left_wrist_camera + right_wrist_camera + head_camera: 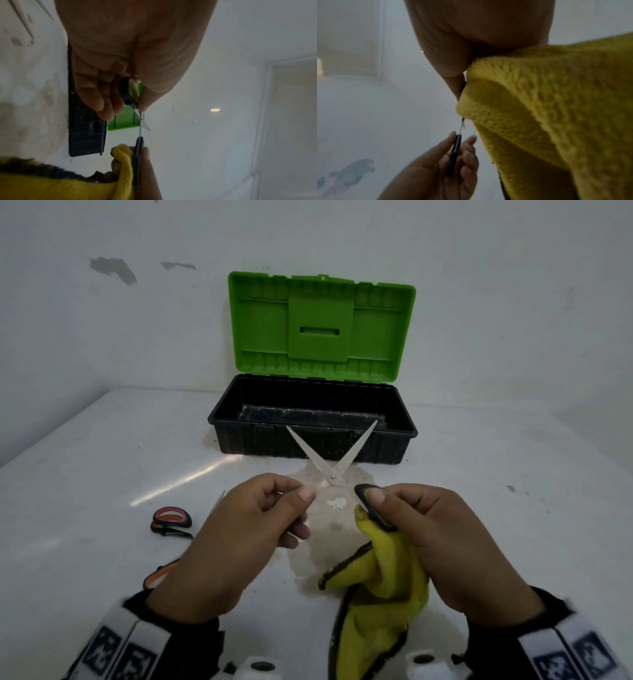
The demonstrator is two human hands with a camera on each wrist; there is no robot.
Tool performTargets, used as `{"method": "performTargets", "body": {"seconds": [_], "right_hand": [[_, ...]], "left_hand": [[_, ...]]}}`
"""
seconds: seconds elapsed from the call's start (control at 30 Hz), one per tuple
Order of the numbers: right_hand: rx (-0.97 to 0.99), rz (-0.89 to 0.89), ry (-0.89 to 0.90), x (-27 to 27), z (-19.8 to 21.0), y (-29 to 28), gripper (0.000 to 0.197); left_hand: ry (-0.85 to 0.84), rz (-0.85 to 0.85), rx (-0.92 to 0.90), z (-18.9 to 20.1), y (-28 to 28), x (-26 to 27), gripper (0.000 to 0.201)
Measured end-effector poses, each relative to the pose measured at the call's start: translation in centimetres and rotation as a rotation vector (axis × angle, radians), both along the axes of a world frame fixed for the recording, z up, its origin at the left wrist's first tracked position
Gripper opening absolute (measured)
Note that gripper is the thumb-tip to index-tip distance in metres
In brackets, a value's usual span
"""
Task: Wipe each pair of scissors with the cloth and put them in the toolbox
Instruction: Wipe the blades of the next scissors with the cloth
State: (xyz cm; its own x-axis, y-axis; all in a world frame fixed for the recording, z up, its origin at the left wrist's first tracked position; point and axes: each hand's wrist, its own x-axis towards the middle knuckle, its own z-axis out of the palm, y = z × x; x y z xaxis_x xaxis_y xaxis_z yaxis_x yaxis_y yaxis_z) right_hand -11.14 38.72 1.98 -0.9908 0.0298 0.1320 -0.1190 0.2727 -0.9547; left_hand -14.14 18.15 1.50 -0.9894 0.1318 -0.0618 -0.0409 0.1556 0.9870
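The toolbox (pixel 312 419) is moulded plastic: a matt black ribbed base, dusted with pale specks, under a smooth green lid (pixel 321 325). Just in front of the toolbox, the open scissors (pixel 331 455) show pale, dull bare metal blades and black plastic handle loops. The yellow cloth (pixel 556 108) is nubbly, matt terry with dark edging; the table (pixel 102 474) is smooth, glossy white.

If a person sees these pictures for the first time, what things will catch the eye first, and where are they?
First comes the toolbox at the back of the table, its bright green lid standing open against the wall. In front of it, the open scissors form a wide V, one handle held in the left hand and one in the right hand. The yellow cloth hangs from the right hand.
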Motion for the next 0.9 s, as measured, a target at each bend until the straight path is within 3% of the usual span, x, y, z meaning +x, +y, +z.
{"method": "performTargets", "body": {"seconds": [0.07, 0.2, 0.3, 0.37, 0.47, 0.57, 0.7, 0.9], "right_hand": [[0.058, 0.009, 0.046, 0.2, -0.2, -0.3, 0.027], [0.085, 0.047, 0.053, 0.6, -0.6, -0.3, 0.023], [0.031, 0.076, -0.009, 0.8, -0.4, 0.7, 0.026], [-0.038, 0.017, -0.035, 0.5, -0.4, 1.9, 0.030], [-0.073, -0.150, 0.073, 0.1, 0.3, 3.4, 0.019], [0.022, -0.239, 0.244, 0.4, 1.7, 3.5, 0.028], [0.298, -0.162, 0.422, 0.6, 2.7, 1.1, 0.021], [0.645, -0.122, 0.617, -0.6, 0.0, -2.0, 0.018]], "left_hand": [[-0.004, -0.050, 0.034, 0.3, 0.1, 0.2, 0.013], [0.027, -0.072, 0.006, 0.4, 0.2, 0.4, 0.018], [0.150, -0.031, -0.101, 0.2, 0.2, 0.6, 0.026], [0.228, 0.024, -0.180, 0.0, 0.1, 0.6, 0.034], [0.288, 0.058, -0.269, 0.1, 0.1, 0.7, 0.036], [0.330, 0.059, -0.334, 0.1, 0.6, 0.6, 0.033], [0.334, 0.067, -0.415, 0.1, 1.3, 0.7, 0.031], [0.339, 0.054, -0.490, 0.4, 1.4, 0.6, 0.024]]}}
